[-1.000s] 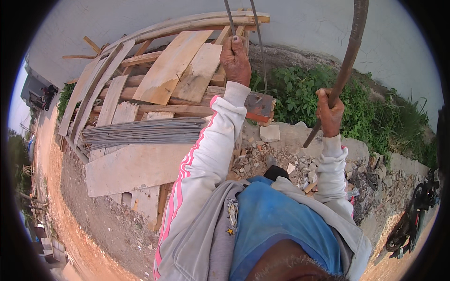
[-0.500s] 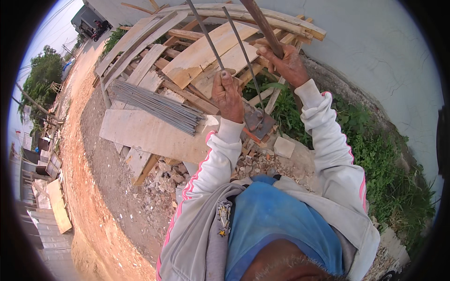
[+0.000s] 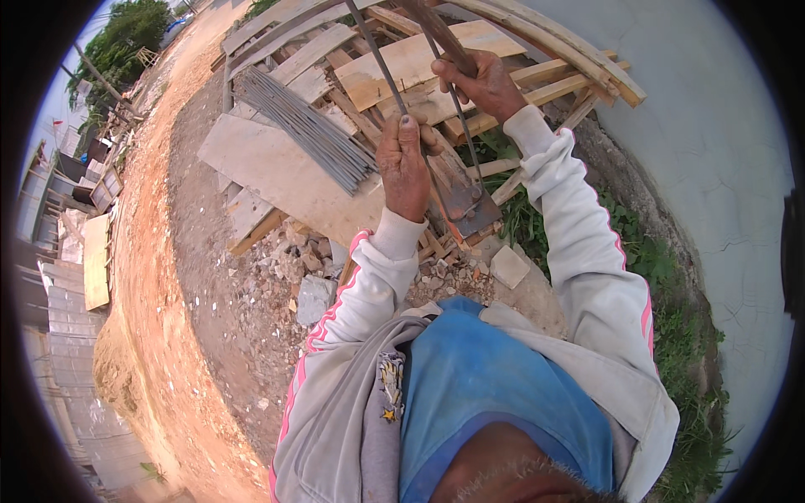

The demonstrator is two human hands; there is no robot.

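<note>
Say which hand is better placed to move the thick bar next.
Probably the right hand: it is wrapped around the thick bar. The left hand seems less suited, being closed around a thin rod and lower in view, apart from the bar.

Left rod: thin, dark grey, straight; slants from the top edge down-right into the left hand (image 3: 405, 163), thumb lying along it. Visible stretch: (image 3: 379, 63). Run below the fist hard to make out.
Second rod (image 3: 468, 142): same thin grey stock, straight, roughly parallel; passes close to the right hand (image 3: 485, 82), contact unclear; lower part reaches the plate.
Bar (image 3: 442, 35): brown, much thicker, round; tilted, gripped in the right hand, cut off by the top edge.
Plate (image 3: 480, 221): dark metal, flat, small upright pins, orange edge; lies below the hands.
</note>
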